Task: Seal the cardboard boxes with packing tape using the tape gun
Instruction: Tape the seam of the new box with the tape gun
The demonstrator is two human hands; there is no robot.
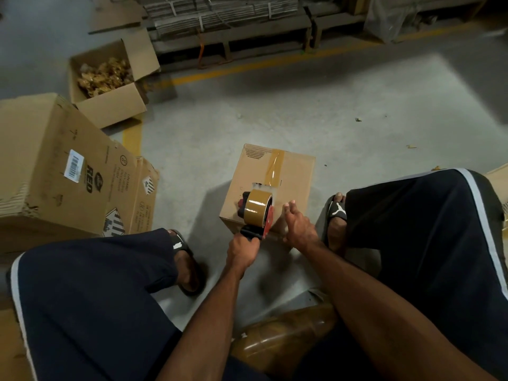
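On box (pixel 270 185), left hand (pixel 243 251) grips tape gun (pixel 257 213); right hand (pixel 298 226) flat (side carton (pixel 55 171): "RED").

The small brown cardboard box (pixel 270 185) sat closed on the concrete floor, a glossy strip of brown tape (pixel 275 167) running along its top seam from the far edge toward the near side. The tape gun (pixel 257 213), black-handled with a red frame and a fat brown roll, rested on the box top at the strip's near end, tilted handle-down over the near edge.
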